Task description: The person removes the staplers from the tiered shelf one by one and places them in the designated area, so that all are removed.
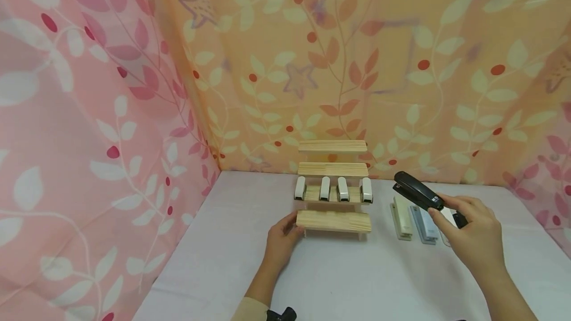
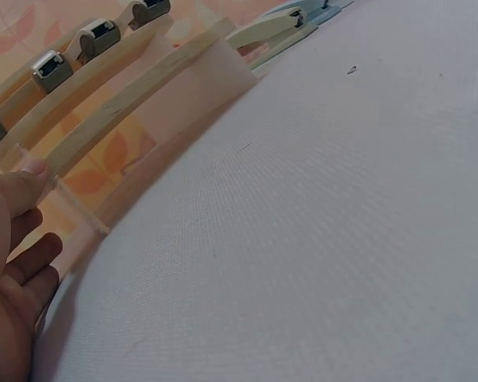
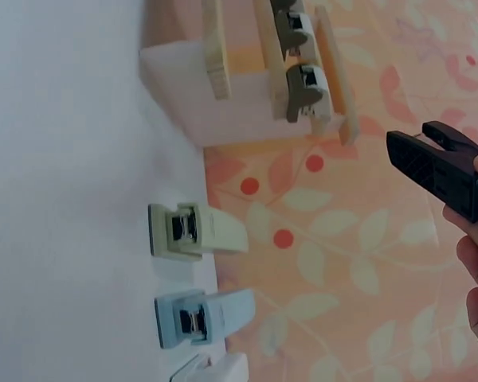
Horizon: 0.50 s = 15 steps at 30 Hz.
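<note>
My right hand [image 1: 479, 229] grips a black stapler [image 1: 418, 189] in the air, over the right side of the table. Thumb and fingers pinch it near one end, and its other end points up and left. My left hand [image 1: 281, 244] holds the left end of the lowest board of a stepped wooden rack [image 1: 333, 222], thumb at the board's corner in the left wrist view. Several small white staplers, one of them the rightmost stapler [image 1: 366, 189], stand in a row on the tier above.
Right of the rack, a pale green stapler [image 1: 403, 218] and a light blue stapler [image 1: 425, 226] stand side by side on the white tablecloth [image 1: 348, 281]. A white stapler [image 3: 223, 369] beside them is partly hidden by my right hand in the head view. Floral curtains [image 1: 267, 88] hang behind.
</note>
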Tool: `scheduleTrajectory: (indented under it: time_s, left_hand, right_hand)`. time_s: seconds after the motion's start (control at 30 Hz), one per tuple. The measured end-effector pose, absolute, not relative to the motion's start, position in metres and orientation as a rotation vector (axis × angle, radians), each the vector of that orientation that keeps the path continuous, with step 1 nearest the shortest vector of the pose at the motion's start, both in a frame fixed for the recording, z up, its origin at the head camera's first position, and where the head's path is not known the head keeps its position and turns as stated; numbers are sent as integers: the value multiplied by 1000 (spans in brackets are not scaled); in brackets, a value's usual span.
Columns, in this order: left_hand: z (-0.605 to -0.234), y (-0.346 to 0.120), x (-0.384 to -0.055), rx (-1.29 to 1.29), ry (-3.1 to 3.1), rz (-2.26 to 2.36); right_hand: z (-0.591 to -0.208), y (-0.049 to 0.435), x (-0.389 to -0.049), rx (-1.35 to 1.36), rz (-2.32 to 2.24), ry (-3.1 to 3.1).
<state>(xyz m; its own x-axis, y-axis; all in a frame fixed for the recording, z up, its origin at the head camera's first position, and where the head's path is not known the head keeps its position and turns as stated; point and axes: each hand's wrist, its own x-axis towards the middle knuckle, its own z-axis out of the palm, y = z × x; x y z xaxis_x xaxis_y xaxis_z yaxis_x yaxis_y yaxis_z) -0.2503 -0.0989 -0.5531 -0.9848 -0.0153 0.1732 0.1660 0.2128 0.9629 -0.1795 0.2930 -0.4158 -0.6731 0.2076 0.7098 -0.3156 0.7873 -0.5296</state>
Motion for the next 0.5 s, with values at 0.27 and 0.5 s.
scheduleTrajectory:
  time_s: [0.27,0.5]
  left_hand:
    - [-552,-97,-250,-134,-2359,-1872]
    - [-554,-99,-251,-150,-2353,-1839]
  right_hand:
    - [-421,319,-180,-9,819,-2117]
    - [-435,352,-185,-166,817,-2135]
